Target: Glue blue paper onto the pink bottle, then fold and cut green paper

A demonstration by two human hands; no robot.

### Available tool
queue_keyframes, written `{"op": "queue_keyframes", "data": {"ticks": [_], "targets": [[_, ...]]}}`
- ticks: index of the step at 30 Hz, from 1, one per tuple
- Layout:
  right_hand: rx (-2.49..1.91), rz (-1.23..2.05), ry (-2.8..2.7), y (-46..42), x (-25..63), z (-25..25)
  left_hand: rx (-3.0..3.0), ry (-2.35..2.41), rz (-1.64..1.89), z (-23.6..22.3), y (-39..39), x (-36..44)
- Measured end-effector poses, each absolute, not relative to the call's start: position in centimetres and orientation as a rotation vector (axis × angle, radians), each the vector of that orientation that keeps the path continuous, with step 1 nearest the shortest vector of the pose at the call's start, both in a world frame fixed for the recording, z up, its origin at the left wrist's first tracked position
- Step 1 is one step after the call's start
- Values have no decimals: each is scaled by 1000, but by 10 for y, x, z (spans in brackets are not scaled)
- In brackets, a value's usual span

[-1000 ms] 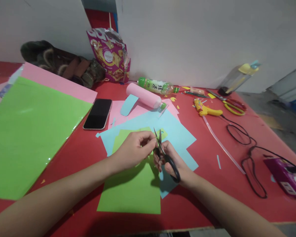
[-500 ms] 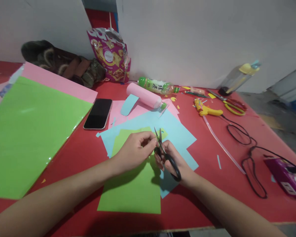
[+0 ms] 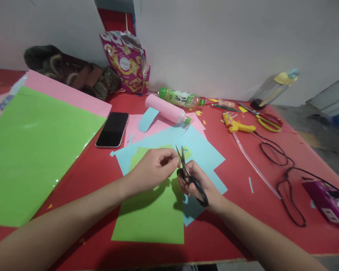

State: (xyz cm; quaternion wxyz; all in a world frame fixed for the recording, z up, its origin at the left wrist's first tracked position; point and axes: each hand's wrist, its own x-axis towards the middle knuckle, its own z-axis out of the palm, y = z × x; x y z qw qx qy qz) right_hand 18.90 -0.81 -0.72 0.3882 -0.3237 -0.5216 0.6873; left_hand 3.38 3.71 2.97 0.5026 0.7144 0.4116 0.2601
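My right hand (image 3: 199, 180) grips black-handled scissors (image 3: 197, 188), fingers through the loops, with the blades slightly apart and pointing away from me. Just left of the blades, my left hand (image 3: 154, 167) is closed in a pinch, its thumb and index fingertips nearly at the blades. Whatever it pinches is too small to make out. Beneath both hands lies a green paper sheet (image 3: 149, 222), over light blue paper (image 3: 206, 150). A small green scrap (image 3: 187, 152) shows just beyond the scissor tips.
Around the red table (image 3: 231, 233) are a phone (image 3: 112, 130), a pink-wrapped bottle (image 3: 165, 109), a green tea bottle (image 3: 177, 98), a yellow glue gun (image 3: 237, 125) with its cord, yellow-handled scissors (image 3: 268, 123), a purple power strip (image 3: 327, 205), a snack bag (image 3: 125, 64) and large green sheets (image 3: 39, 150).
Both hands stay nearly in place. The scissors and the left fingertips have shifted only very slightly; the surrounding objects are unchanged.
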Motion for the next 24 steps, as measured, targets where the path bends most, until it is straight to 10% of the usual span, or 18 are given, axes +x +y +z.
{"op": "queue_keyframes", "data": {"ticks": [24], "targets": [[-791,1761,-1343,-8,190,-4,1771,998,579,33,38,32]]}}
